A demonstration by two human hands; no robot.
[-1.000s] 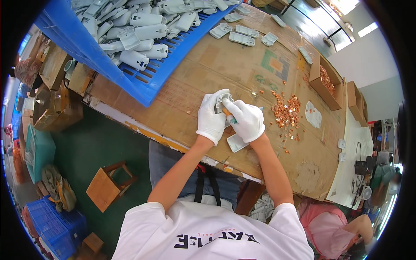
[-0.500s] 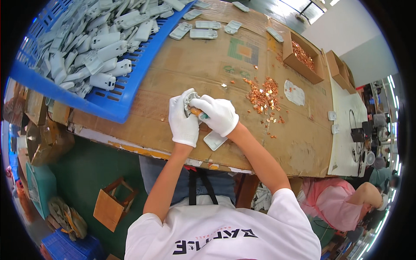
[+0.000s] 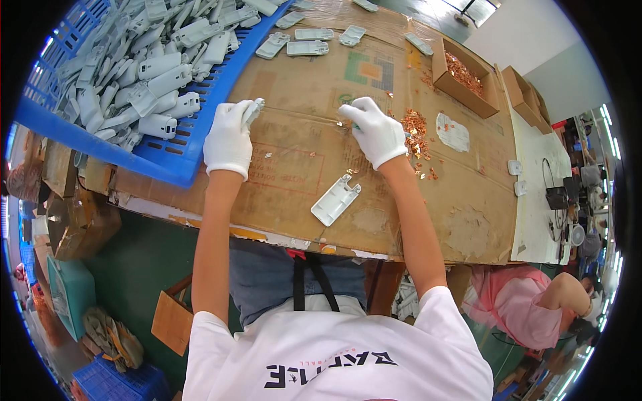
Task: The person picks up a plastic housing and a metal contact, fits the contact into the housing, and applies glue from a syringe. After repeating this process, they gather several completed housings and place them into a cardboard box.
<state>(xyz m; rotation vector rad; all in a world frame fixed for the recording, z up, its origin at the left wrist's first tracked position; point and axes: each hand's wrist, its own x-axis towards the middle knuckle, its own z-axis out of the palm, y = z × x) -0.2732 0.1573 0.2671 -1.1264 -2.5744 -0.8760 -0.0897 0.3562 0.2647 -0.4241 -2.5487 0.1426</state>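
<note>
My left hand (image 3: 228,139), in a white knit glove, is closed on a pale grey plastic casing (image 3: 253,112), seen edge-on beside the blue basket's rim. My right hand (image 3: 376,132), gloved too, is closed with thumb and fingers together, just left of a pile of small copper-coloured metal pieces (image 3: 416,131). A small greenish spot shows at its fingers, but what they hold is hidden. Between my forearms another pale plastic casing (image 3: 332,204) lies on the cardboard-covered table (image 3: 287,194). A few loose copper pieces lie near its upper end.
A blue plastic basket (image 3: 190,150) heaped with similar casings (image 3: 164,83) stands at the left. More casings (image 3: 307,47) lie along the far side. A cardboard box (image 3: 466,72) of copper pieces stands far right. Another person in pink (image 3: 518,301) sits at the right; a wooden stool (image 3: 171,323) stands lower left.
My hands have separated: the left moved up and left with a casing, the right up and right toward the copper pile. The casing on the table is now uncovered.
</note>
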